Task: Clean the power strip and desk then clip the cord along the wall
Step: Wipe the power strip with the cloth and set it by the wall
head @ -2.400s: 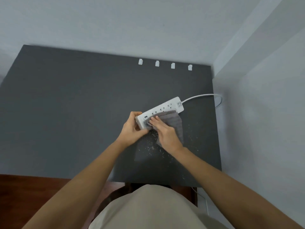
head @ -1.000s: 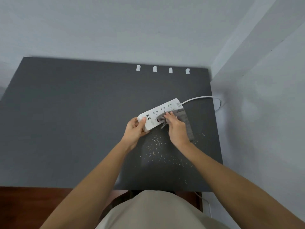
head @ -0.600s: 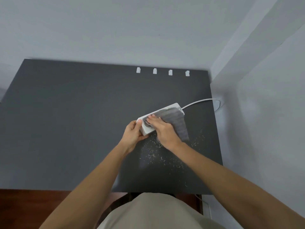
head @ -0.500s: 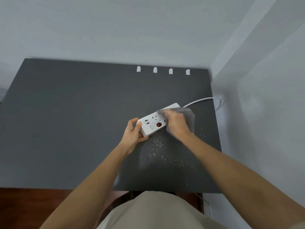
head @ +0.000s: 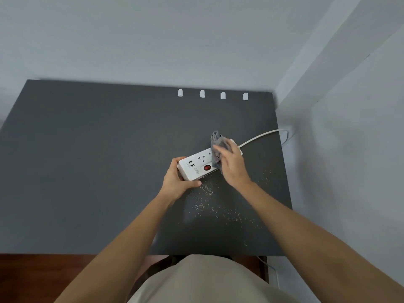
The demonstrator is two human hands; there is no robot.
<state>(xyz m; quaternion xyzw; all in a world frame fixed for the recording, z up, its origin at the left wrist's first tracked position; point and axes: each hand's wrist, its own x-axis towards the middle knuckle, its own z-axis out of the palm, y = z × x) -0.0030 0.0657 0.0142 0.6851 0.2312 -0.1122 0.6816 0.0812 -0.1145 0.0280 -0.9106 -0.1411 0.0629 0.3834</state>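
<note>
1. While my left hand clamps the near end of the white plastic power strip, pinning it to the dark grey desk, I judge it serves as an anchor against the wiping.
2. My right hand is closed on a crumpled grey cloth, pressed over the strip's far half.
3. Its long axis runs diagonally, near-left to far-right, with the white cord leaving toward the right wall.
4. Pale crumbs lie just beside it.

A dark grey rectangular desk is set into a corner between pale walls. A white plastic power strip with a red switch is seen on its right half, though whether it rests flat cannot be told. Pale crumbs are scattered in front. Four small white cord clips are lined along the far edge.
</note>
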